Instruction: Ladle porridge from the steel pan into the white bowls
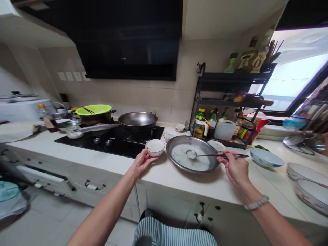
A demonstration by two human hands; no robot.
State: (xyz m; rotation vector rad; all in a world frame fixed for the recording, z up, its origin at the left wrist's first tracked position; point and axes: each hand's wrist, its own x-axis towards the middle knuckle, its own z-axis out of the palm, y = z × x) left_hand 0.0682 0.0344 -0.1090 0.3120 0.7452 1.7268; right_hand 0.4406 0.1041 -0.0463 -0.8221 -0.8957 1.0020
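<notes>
My left hand (145, 161) grips a small white bowl (155, 147) by its side and base, just left of a wide steel basin (212, 153). Pale, milky soup with darker bits fills the lower part of the basin, and the bowl looks full of a similar white liquid. In my right hand (236, 168) is the dark handle of a ladle (191, 154), whose metal head rests at the surface of the soup. Behind the basin stand two more filled bowls, one at the back left (170, 136) and one at the back right (217, 146).
A wok (137, 120) and a pot under a green colander (93, 109) sit on the black cooktop (120, 141). A rack (234, 102) of bottles stands behind the basin. To the right are a blue-patterned bowl (266, 158) and larger bowls (311, 194).
</notes>
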